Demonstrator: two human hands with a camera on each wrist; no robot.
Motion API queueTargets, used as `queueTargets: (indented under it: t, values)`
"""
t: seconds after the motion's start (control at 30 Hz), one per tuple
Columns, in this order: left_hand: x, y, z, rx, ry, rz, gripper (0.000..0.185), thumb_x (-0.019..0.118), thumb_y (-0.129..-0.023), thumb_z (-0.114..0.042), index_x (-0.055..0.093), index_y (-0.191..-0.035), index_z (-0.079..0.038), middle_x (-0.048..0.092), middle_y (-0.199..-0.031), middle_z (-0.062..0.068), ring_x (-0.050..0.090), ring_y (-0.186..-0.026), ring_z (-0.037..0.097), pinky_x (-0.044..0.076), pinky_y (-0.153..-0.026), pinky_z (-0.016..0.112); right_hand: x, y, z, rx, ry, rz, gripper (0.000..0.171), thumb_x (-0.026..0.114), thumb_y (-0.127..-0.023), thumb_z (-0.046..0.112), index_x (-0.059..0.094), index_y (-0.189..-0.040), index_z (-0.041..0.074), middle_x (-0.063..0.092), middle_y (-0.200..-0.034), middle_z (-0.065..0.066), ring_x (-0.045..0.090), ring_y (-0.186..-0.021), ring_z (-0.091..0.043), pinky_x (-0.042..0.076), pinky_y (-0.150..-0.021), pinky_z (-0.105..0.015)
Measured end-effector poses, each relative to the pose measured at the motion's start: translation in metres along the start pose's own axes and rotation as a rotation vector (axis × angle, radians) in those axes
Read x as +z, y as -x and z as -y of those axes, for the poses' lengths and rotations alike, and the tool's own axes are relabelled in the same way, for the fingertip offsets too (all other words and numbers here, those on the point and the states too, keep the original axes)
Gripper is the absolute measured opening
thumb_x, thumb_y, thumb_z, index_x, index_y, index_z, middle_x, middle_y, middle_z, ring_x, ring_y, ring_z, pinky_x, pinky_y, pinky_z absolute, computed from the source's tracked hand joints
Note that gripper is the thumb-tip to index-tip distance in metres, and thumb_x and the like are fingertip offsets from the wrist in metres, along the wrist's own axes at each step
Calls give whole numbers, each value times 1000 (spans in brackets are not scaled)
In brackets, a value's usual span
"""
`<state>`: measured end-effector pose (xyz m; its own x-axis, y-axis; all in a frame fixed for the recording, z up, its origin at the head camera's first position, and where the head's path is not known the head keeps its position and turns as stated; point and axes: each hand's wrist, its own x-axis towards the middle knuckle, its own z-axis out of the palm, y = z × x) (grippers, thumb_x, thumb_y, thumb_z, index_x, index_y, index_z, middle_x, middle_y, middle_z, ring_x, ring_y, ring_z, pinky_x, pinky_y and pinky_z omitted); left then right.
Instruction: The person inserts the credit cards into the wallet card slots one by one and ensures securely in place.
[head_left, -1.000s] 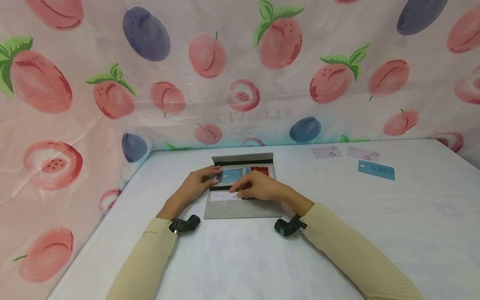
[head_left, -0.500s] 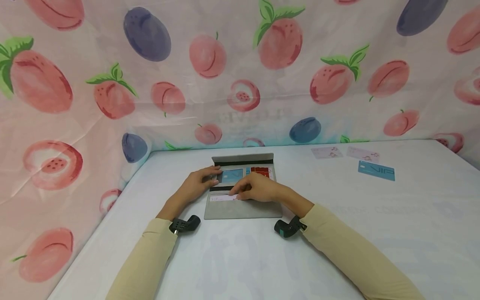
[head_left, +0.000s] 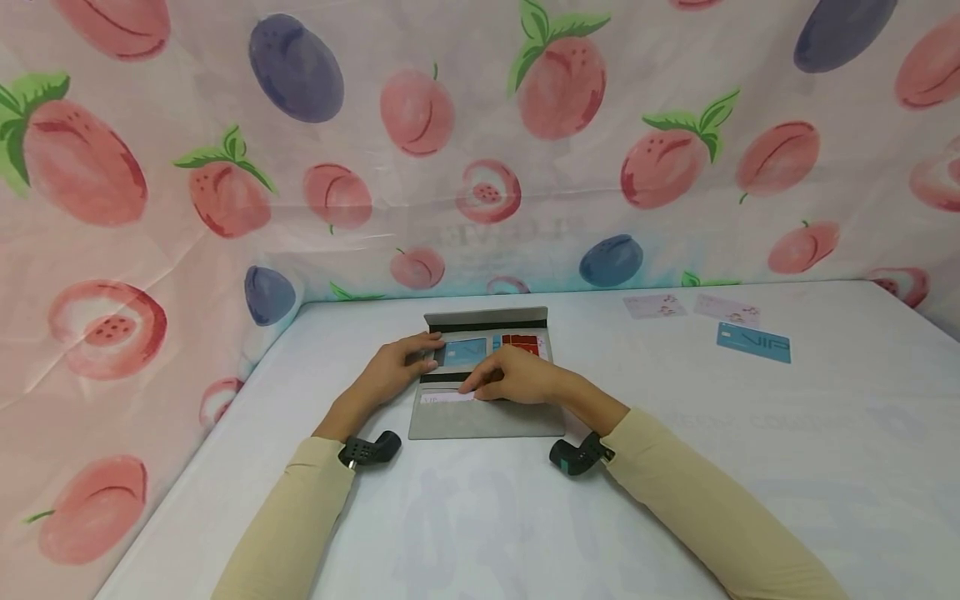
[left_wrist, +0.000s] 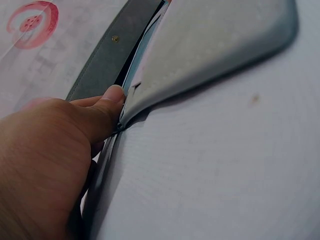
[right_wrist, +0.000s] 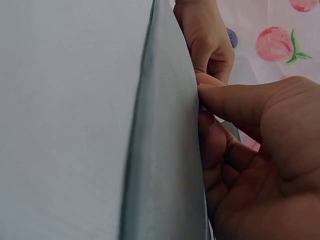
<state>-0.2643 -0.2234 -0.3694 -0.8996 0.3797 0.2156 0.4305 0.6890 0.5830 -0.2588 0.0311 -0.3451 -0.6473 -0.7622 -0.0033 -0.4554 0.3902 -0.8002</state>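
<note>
Head view – wallet: a grey wallet (head_left: 480, 417) lies open and flat on the white worktop (head_left: 750, 467), near its far left corner, in front of the fruit-print cloth (head_left: 480, 125).
Head view – left hand: the left hand (head_left: 393, 371) rests on the wallet's left edge, fingers curled over it beside a blue card (head_left: 463, 351) seated in an upper slot; a red card (head_left: 522, 341) sits in the slot next to it.
Head view – right hand: the right hand (head_left: 517, 377) lies over the wallet's middle, fingertips pinching a pale pink card (head_left: 446, 397) that shows only partly in a lower slot.
Head view – loose cards: two pale cards (head_left: 654, 305) and a blue VIP card (head_left: 753, 342) lie well apart to the right, near the back edge.
Left wrist view – grip: the thumb (left_wrist: 107, 107) presses on the wallet's edge, lifting the grey flap (left_wrist: 210, 50) slightly – fingers under it are hidden.
Right wrist view – grip: thumb and fingers (right_wrist: 235, 102) are closed together against the wallet's grey face (right_wrist: 165, 150); the card itself is hidden here. The other hand shows beyond, at the far edge.
</note>
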Motion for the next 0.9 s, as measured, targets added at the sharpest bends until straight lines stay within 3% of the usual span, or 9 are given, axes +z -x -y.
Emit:
queueTargets:
  t: [0.43,0.9]
  values:
    - [2,-1,2,13,-8,-10,39,65,-92,-16,61,-129,-5,49,-141,11,37,-134,31,27,-110,50,-2,0,-2,-27,66,-14,17,68,-89,8,76,-103,13,69,-97,6,60,-88,-8,52,-75,-24]
    - [2,-1,3,-4,0,-8,38,65,-92,-17,61,-129,-7,49,-142,9,37,-135,30,27,-110,49,-6,0,-4,-29,64,3,18,69,-89,9,76,-104,14,70,-103,5,61,-91,-9,52,-76,-24]
